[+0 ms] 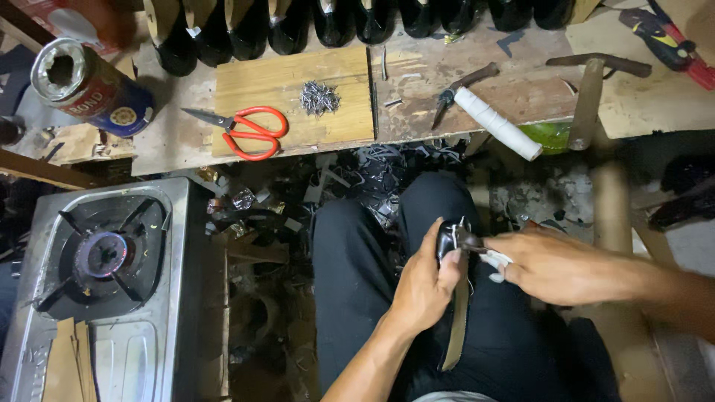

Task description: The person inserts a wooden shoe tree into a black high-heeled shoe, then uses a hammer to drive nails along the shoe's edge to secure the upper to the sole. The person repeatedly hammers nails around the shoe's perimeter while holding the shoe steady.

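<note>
1. Head view, looking down over the person's lap: the left hand [424, 286] comes up from the bottom edge, forearm slanting up and to the right, wrist over the left thigh of the black trousers [357, 283].
2. The right hand [551, 264] enters from the right edge, forearm nearly level, knuckles pointing left toward the other hand.
3. The left hand's fingers are closed round a small dark shoe piece [450, 238], thumb pressed against its near side; a tan strap-like strip [456, 327] hangs down from it along the lap.
4. The right hand is closed on a slim metal tool [471, 240] whose tip meets the dark piece; the fingertips show white wrapping [495, 260]. How the tool ends inside the fist cannot be told.
5. The dark piece sits between the two hands, above the knees and well below the workbench [417, 112].
6. Counted on the bench: one pair of red-handled scissors [249, 132], one heap of small nails [319, 97] on one pale wooden board [290, 85], one pair of pliers [465, 88], one white roll [497, 123] and one hammer [592, 89].
7. One tin can [89, 85] lies on its side at the upper left.
8. One gas stove [104, 260] with a single burner stands at the lower left.
9. A row of dark shoe lasts [335, 22] lines the top edge; their number cannot be told because the frame cuts them.
</note>
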A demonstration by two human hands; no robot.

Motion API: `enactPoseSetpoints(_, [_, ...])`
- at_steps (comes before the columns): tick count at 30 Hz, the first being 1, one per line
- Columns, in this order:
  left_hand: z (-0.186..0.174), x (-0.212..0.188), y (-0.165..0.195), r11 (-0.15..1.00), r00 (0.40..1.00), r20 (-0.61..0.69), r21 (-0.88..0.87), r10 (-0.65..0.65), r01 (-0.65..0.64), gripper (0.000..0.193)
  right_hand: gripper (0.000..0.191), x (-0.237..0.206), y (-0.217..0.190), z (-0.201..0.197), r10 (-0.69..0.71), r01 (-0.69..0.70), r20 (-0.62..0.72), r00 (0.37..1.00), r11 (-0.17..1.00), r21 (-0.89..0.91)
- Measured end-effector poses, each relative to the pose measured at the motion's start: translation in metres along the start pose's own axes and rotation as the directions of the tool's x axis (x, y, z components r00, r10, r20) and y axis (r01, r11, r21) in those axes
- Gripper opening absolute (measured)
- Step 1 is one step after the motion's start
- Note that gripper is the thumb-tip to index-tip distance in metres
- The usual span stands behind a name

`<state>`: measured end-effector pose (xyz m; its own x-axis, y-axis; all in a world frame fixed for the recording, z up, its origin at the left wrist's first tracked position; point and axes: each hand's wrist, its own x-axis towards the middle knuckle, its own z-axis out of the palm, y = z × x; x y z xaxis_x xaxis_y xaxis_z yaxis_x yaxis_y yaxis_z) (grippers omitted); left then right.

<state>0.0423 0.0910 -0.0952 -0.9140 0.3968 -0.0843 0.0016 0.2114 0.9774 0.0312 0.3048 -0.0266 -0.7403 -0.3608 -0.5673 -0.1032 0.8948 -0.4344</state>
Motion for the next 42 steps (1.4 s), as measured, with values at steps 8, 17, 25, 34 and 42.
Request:
enactPoseSetpoints(8, [-0.01,0.001,-0.017,0.987,0.99,0.135,-0.146,-0.048,0.067,0.069,0.072,-0.004,-0.038,-0.023,0.056,-0.007,0.077,0.995,0.849,-0.529])
enactPoseSetpoints(17, [-0.014,0.01,-0.029,0.93,0.995,0.089,-0.361,-0.046,0.075,0.055,0.052,0.008,-0.007,0.094,-0.045,0.066,-0.582,0.812,0.998,0.014])
enactPoseSetpoints(25, [0.015,-0.001,0.008,0.997,0.998,-0.028,0.035,-0.064,0.065,0.056,0.036,-0.007,0.03,0.012,0.186,-0.21,0.165,0.969,0.967,0.142])
enactPoseSetpoints(34, [-0.011,0.01,-0.012,0.983,0.984,0.176,-0.18,-0.013,0.045,0.067,0.059,0.0,0.005,0.021,0.161,-0.146,0.001,0.987,0.898,-0.416])
enactPoseSetpoints(42, [-0.004,0.008,-0.015,0.971,0.996,-0.005,-0.226,-0.085,0.081,0.05,0.056,0.006,-0.007,0.093,0.057,-0.024,-0.546,0.836,0.997,0.067])
